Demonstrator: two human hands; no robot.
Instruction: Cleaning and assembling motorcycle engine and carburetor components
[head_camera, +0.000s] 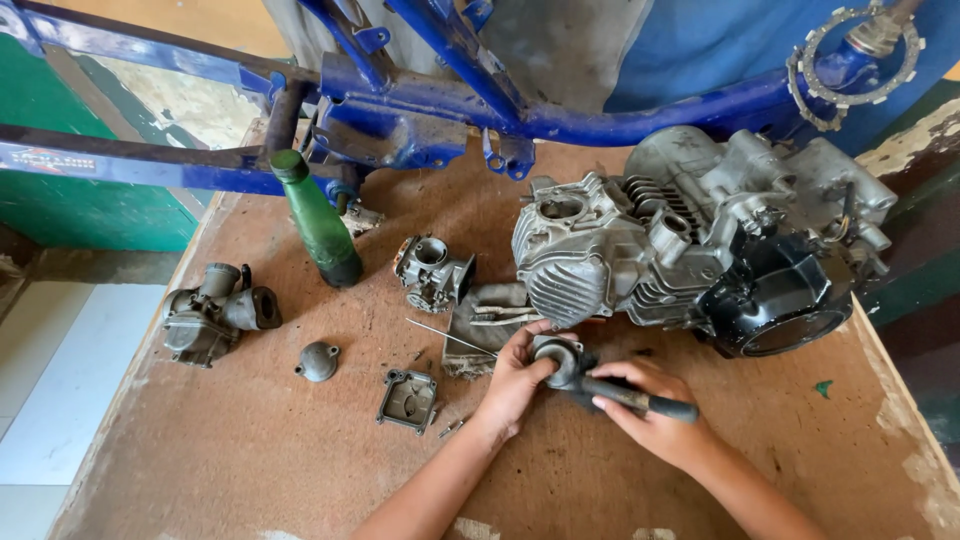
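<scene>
**Carburettor in pieces, one small part under the tool**

Taking the silver engine (690, 240) as the landmark: just in front of it, near the front middle of the worktop (250, 450), both hands work on one small grey metal part (558, 358). The left hand (515, 380) is closed around this part, fingers curled over its top and side, steadying it. The right hand (650, 405) is wrapped tight around the dark handle of a tool (640, 400) whose tip meets the part; whether the tip is seated in a screw cannot be told.

Judging by how things lie, the stripping-down looks well along. Left of the engine a carburettor body (432, 270) sits open on top, and nearer the worktop's front, further left, lie a float bowl (408, 398), a round metal cap (318, 360) and a thin rod (445, 335), all apart from one another. A second carburettor (212, 312) stands far to the left, apparently whole, with a green bottle (318, 222) between it and the open body. The held part appears not yet freed or finished. A blue frame (440, 110) lies behind the engine.
</scene>
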